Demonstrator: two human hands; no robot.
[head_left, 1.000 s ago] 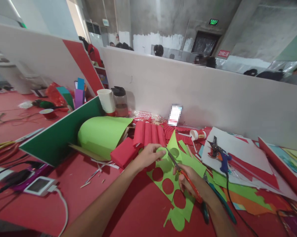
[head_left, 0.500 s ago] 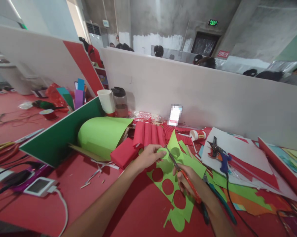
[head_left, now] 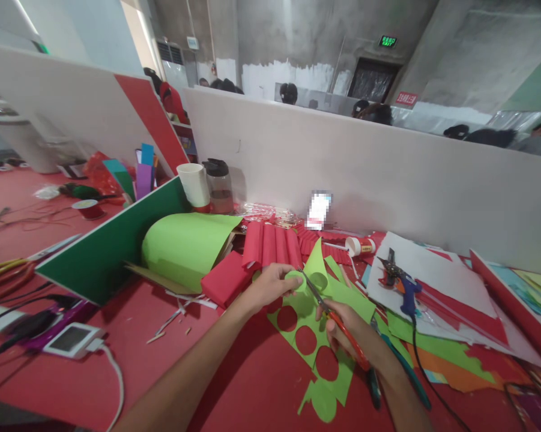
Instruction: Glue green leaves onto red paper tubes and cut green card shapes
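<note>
A sheet of light green paper (head_left: 344,293) with several round holes lies over the red tabletop (head_left: 252,384). My left hand (head_left: 271,284) pinches a curved part of the sheet by its upper left edge. My right hand (head_left: 344,327) is wrapped around the orange handles of a pair of scissors (head_left: 314,290), whose blades point up and left to the paper beside my left fingertips. Whether the blades are fully closed I cannot tell. A cut-out rounded green piece (head_left: 323,401) hangs at the sheet's lower end.
On the right, a blue glue gun (head_left: 407,293) rests on white board, with green-handled pliers (head_left: 400,360) nearby. Rolled green paper (head_left: 184,246) and a red box-like bundle (head_left: 227,279) lie left. A cup (head_left: 193,185) and bottle (head_left: 218,185) stand behind.
My right hand and the scissors have shifted very slightly, the handles a little lower and to the right. My left hand stays nearly in place on the paper.
</note>
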